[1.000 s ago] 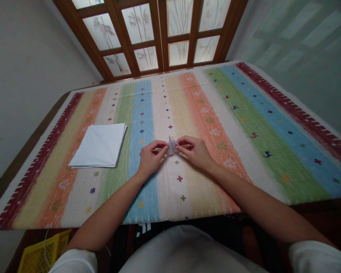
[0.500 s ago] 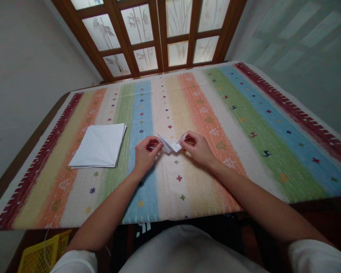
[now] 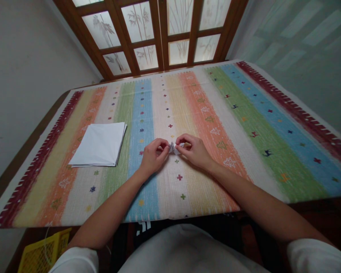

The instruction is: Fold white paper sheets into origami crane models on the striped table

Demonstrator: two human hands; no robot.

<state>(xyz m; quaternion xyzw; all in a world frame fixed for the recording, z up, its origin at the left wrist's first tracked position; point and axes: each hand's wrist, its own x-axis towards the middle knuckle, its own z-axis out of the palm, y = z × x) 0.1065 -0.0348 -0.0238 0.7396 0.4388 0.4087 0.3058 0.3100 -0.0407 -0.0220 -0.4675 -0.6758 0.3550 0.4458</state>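
Folded paper is light, soft and quick to crease, so we pinch its edges only: left hand and right hand both closed on it with fingertips, mid striped cloth, right of the paper stack.

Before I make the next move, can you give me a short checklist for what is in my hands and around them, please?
1. The left hand and the right hand both pinch the small folded white paper: ok.
2. The folds of that paper are even: cannot tell, the hands hide most of it.
3. The stack of white paper sheets lies apart from both hands: ok.
4. The striped woven cloth lies flat under the hands: ok.
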